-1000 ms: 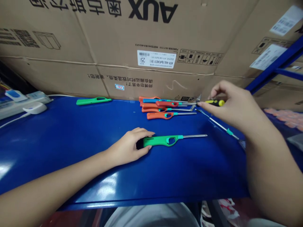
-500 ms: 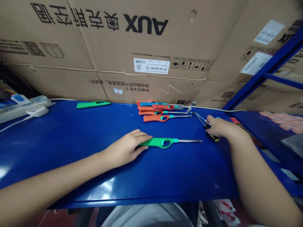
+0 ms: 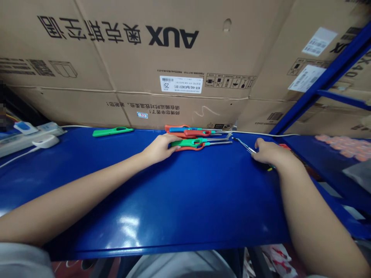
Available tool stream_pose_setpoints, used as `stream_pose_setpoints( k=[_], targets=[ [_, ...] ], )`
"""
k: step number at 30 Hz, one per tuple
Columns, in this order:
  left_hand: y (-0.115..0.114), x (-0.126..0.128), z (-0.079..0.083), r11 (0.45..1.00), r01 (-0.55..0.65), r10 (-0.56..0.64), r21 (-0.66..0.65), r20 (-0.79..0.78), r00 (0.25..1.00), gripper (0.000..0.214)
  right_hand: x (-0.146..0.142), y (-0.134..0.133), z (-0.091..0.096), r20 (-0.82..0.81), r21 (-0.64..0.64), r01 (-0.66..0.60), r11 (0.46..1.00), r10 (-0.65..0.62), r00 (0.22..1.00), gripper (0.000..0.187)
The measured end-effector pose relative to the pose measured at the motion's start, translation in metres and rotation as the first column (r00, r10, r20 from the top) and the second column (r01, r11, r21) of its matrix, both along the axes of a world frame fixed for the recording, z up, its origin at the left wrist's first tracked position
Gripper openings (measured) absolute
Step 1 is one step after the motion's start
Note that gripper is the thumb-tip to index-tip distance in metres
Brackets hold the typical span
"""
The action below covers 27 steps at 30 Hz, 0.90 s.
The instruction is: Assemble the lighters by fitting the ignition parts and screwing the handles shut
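Observation:
My left hand [image 3: 159, 149] is closed around the back of a green gas lighter [image 3: 187, 143], the long-nozzle kind. It holds this lighter over the front of a pile of lighters, just above or touching an orange lighter [image 3: 191, 148]; I cannot tell which. A red lighter [image 3: 199, 133] and a blue lighter [image 3: 182, 129] lie behind it, nozzles pointing right. My right hand [image 3: 269, 153] is curled at the right over a tool whose black-and-yellow handle [image 3: 271, 168] is mostly hidden under it. Thin metal rods [image 3: 245, 146] stick out leftward from beneath its fingers.
A green lighter body [image 3: 113, 132] without a visible nozzle lies at the back left. Power strips [image 3: 31, 135] with chargers stand at the far left. A large cardboard carton [image 3: 116, 69] walls off the back of the blue table [image 3: 174, 204]. A blue metal post [image 3: 321, 81] rises at right.
My left hand has carried the green lighter from the table's middle back to the pile. My right hand has shifted slightly right, and less of the black-and-yellow handle shows.

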<state>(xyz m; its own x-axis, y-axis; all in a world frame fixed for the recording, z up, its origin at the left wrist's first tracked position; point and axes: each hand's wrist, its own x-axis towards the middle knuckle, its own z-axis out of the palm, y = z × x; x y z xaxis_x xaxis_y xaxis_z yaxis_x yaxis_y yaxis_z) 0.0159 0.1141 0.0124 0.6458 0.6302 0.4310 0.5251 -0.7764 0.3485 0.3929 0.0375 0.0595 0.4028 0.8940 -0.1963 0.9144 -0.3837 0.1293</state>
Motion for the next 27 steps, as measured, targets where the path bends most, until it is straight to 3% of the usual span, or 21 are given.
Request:
stream_pose_setpoints(
  k=[5,8,10,13,16,18,21,23,27],
  targets=[
    [0.008,0.007,-0.006,0.999,-0.020,0.020,0.046,0.002,1.000,0.029,-0.022,-0.004,0.000,-0.004,0.168,-0.130,0.977,0.133,0.991,0.049],
    [0.003,0.009,-0.008,0.995,-0.035,0.036,0.090,-0.004,0.999,0.032,-0.050,-0.009,-0.004,-0.031,0.302,-0.273,0.913,0.296,0.955,0.047],
    [-0.002,0.009,-0.007,0.990,-0.067,0.068,0.121,-0.004,0.998,0.032,-0.068,-0.012,-0.008,-0.067,0.353,-0.400,0.846,0.449,0.891,0.048],
    [-0.008,0.003,0.000,0.979,-0.128,0.130,0.160,-0.005,0.991,0.032,-0.086,-0.017,-0.015,-0.093,0.351,-0.612,0.709,0.676,0.731,0.047],
    [-0.004,-0.017,0.014,0.963,-0.189,0.195,0.192,-0.008,0.981,0.033,-0.093,-0.020,-0.020,-0.160,0.302,-0.714,0.632,0.772,0.616,0.040],
    [0.005,-0.040,0.025,0.937,-0.267,0.278,0.227,-0.020,0.960,0.032,-0.094,-0.020,-0.023,-0.233,0.293,-0.718,0.631,0.776,0.586,0.034],
    [0.021,-0.084,0.034,0.845,-0.484,0.516,0.227,-0.104,0.851,0.028,-0.094,-0.020,-0.024,-0.312,0.284,-0.711,0.643,0.763,0.566,0.031],
    [0.030,-0.113,0.032,0.809,-0.547,0.584,0.214,-0.192,0.789,0.021,-0.094,-0.021,-0.023,-0.345,0.263,-0.701,0.663,0.743,0.574,0.031],
    [0.036,-0.152,0.015,0.779,-0.589,0.626,0.216,-0.206,0.752,0.026,-0.096,-0.021,-0.021,-0.377,0.234,-0.686,0.689,0.715,0.589,0.034]
  ],
)
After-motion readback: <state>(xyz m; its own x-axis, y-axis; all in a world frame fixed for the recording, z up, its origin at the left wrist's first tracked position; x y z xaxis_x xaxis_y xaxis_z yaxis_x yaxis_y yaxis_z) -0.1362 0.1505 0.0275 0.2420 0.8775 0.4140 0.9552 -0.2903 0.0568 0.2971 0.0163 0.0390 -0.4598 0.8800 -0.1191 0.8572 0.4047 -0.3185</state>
